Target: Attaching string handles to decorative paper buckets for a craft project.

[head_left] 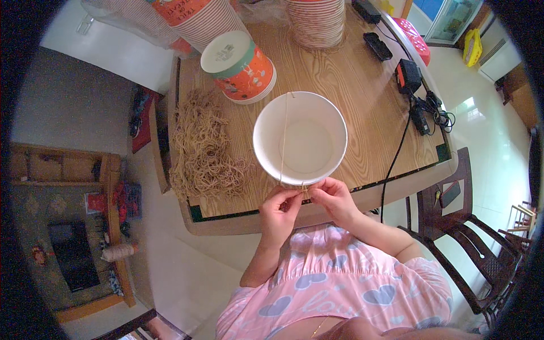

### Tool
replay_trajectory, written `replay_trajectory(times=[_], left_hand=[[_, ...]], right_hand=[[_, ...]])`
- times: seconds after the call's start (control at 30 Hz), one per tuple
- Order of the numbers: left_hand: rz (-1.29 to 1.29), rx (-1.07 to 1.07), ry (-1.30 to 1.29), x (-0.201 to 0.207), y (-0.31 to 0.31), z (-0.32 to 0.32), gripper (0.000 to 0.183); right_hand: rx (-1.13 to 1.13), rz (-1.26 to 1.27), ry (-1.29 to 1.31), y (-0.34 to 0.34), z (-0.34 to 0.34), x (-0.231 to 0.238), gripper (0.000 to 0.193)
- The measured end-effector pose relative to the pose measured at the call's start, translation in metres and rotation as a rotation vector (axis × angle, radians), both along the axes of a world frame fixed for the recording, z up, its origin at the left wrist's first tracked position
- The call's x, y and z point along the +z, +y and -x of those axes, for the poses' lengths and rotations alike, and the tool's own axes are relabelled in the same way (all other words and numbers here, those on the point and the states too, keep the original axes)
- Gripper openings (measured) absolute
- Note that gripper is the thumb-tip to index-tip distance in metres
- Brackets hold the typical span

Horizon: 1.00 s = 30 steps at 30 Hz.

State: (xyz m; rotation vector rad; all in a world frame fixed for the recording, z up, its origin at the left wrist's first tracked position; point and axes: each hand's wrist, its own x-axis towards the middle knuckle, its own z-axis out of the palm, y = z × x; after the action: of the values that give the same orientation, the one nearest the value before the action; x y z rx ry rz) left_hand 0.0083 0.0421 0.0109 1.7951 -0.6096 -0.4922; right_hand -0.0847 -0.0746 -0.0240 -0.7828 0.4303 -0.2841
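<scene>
A white-lined paper bucket (pixel 317 147) stands with its mouth up at the table's near edge. Thin tan twine (pixel 284 136) crosses its mouth from the far rim, where a small knot shows, to the near rim. Just outside that near rim, my left hand (pixel 277 211) pinches the twine between thumb and fingertips. My right hand (pixel 335 201) is closed on the twine beside it, fingertips close to the left ones. How the strands run between the fingers is too small to tell. Left of the bucket lies a loose heap of the same twine (pixel 207 153).
Behind the bucket an orange and green paper bucket (pixel 241 68) rests upside down. Stacked buckets (pixel 198 25) stand at the far left, another stack (pixel 317 25) at the far middle. A black-and-orange charger (pixel 408 76) with cables lies right. A dark wooden chair (pixel 453 209) stands beyond the table (pixel 368 130).
</scene>
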Motion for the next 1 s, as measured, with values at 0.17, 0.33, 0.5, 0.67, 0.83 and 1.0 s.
replay_trajectory(times=[0.17, 0.33, 0.5, 0.67, 0.83, 1.0], left_hand=[[-0.009, 0.003, -0.091, -0.0041, -0.0012, 0.0007, 0.009], [-0.022, -0.006, -0.192, -0.0006, -0.0040, 0.0014, 0.008], [-0.136, -0.035, -0.283, 0.0039, -0.0056, 0.0022, 0.011], [-0.155, -0.046, -0.329, -0.0009, -0.0053, 0.0020, 0.012], [-0.175, -0.058, -0.352, -0.0047, -0.0031, 0.0019, 0.012], [-0.181, -0.042, -0.386, -0.0005, -0.0063, 0.0017, 0.011]], right_hand=[[-0.033, 0.023, 0.022, 0.0009, -0.0024, -0.0014, 0.010], [-0.032, 0.033, 0.036, 0.0015, -0.0033, -0.0040, 0.010], [-0.046, 0.112, 0.025, 0.0015, -0.0039, -0.0025, 0.008], [-0.059, 0.186, 0.059, 0.0023, -0.0077, -0.0041, 0.006], [-0.058, 0.311, 0.129, 0.0025, -0.0071, -0.0056, 0.004], [-0.143, 0.373, -0.082, 0.0057, -0.0102, -0.0015, 0.003]])
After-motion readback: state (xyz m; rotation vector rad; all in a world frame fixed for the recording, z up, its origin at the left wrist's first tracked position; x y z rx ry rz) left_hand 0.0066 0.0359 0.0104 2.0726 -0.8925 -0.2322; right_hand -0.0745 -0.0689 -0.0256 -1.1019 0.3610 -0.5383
